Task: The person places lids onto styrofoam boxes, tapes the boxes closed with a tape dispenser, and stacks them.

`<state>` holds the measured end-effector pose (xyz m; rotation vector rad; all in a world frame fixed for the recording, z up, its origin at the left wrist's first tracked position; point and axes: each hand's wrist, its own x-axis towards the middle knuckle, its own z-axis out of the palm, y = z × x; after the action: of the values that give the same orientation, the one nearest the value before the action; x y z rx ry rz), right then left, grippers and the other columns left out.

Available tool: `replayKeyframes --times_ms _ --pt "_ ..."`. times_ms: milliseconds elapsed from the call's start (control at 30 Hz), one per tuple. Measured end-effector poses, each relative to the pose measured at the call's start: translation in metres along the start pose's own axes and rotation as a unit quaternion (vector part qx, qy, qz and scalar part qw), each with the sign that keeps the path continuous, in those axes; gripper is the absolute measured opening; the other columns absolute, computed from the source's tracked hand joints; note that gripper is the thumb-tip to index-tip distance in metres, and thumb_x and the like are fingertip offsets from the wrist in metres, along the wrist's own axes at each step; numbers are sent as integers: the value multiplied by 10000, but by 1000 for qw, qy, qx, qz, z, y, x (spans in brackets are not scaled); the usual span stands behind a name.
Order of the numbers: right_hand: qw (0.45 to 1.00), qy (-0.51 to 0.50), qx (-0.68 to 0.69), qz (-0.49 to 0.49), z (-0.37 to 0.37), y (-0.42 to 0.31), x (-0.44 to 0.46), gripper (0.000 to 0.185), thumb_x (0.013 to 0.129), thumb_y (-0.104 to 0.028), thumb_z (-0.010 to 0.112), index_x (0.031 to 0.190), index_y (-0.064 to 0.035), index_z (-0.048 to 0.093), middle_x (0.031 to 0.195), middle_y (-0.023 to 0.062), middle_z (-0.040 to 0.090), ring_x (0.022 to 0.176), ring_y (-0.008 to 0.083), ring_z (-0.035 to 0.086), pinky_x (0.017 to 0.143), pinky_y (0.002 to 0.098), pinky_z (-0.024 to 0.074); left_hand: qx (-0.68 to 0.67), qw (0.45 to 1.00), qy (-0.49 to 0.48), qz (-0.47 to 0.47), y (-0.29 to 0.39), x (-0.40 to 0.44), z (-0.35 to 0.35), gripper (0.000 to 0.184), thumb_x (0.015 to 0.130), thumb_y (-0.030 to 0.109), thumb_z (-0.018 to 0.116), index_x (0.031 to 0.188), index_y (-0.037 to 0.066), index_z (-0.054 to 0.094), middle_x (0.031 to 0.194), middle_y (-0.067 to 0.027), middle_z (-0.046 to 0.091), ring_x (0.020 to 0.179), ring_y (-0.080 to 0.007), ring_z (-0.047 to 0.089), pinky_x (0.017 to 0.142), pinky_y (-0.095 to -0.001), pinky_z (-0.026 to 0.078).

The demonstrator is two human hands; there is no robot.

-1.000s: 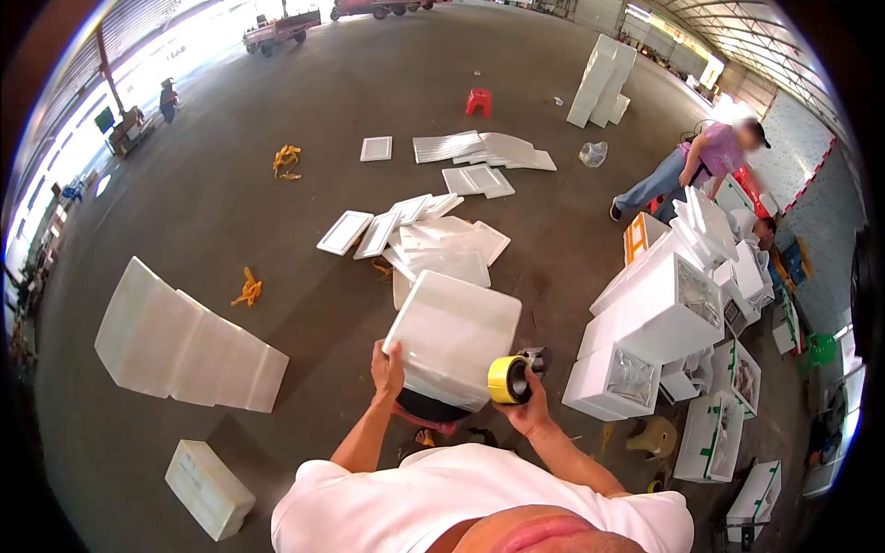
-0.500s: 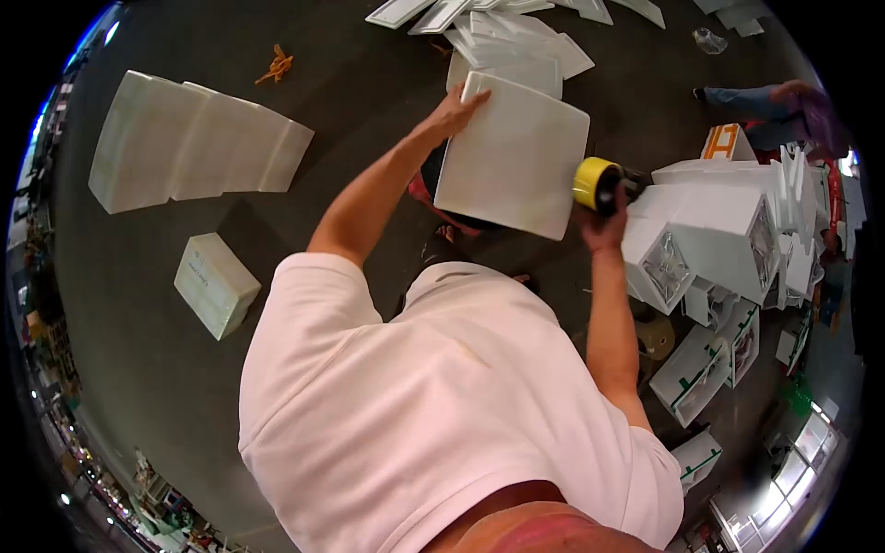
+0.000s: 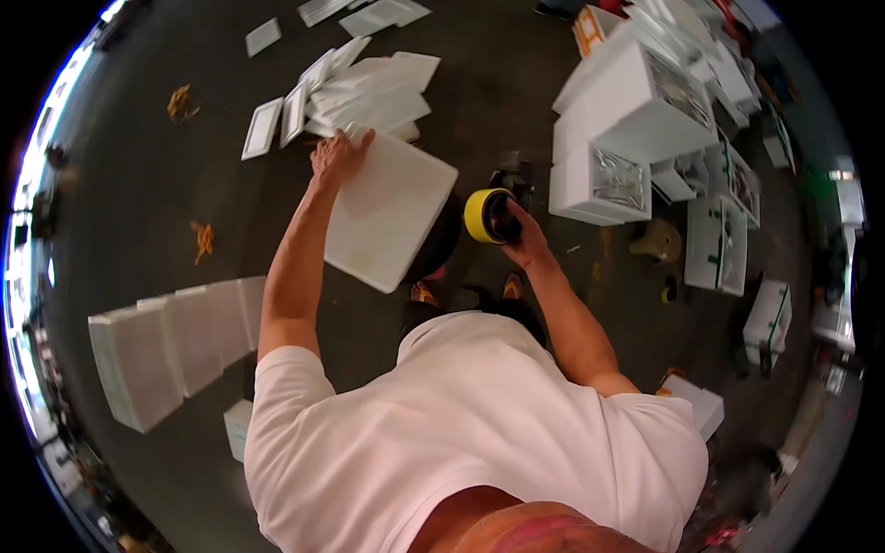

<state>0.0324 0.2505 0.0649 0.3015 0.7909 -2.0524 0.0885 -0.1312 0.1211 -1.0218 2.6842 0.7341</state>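
My left hand [image 3: 339,158] grips the far edge of a white foam box [image 3: 392,212], thumb over its smooth top face. The box sits at an angle in front of me; its lower sides are mostly hidden. In my right hand [image 3: 525,240] is a tape dispenser [image 3: 486,216] with a wide yellow roll and a dark head. It is just right of the box, apart from it. Beyond my left hand lies a loose pile of white foam lids [image 3: 373,92].
White foam boxes [image 3: 636,101], some with shiny lining, are stacked at the right. More open boxes [image 3: 716,244] stand lower down. A row of boxes [image 3: 152,355] is at the left. Orange scraps [image 3: 202,241] lie on the dark floor.
My view has swung right. The foam box has turned and shifted left in view with my left hand still on it. The tape dispenser stays in my right hand, now farther from the box.
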Motion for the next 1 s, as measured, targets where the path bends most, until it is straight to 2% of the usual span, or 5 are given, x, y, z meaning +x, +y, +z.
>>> replayKeyframes --times_ms 167,467,767,867,1000 --pt "996 58 -64 16 -58 -74 -12 354 897 -309 679 1120 -42 611 1057 64 647 962 179 637 822 334 547 199 975 84 58 84 -7 33 1002 740 796 516 1326 -16 486 1361 -280 466 1325 -390 373 1112 -457 229" --pt "963 65 -262 -9 -158 -71 89 483 858 -151 668 1329 -124 562 1168 72 632 1002 170 629 882 316 507 211 895 4 392 133 -47 69 560 641 252 756 1148 108 564 1141 -101 551 1184 -285 480 1176 -511 186" --pt "937 -82 -338 -13 -167 -22 197 462 779 -146 736 1225 -77 638 1132 120 668 1052 189 623 930 303 476 196 877 -42 436 148 -58 77 562 573 173 759 1103 100 586 1140 -112 589 1129 -309 537 1128 -559 266" --pt "814 -226 -534 17 -165 -2 234 472 776 -198 750 1226 -94 652 1124 109 669 1034 187 620 926 306 476 192 878 -47 436 141 -51 77 527 562 182 763 1059 100 611 1115 -98 609 1100 -302 555 1085 -525 323" --pt "792 -272 -545 45 -165 -21 240 504 786 -201 748 1262 -90 625 1206 127 638 1154 199 573 981 323 455 209 903 5 375 134 -35 76 474 600 206 763 1043 109 624 1077 -103 610 1065 -311 546 980 -455 379"
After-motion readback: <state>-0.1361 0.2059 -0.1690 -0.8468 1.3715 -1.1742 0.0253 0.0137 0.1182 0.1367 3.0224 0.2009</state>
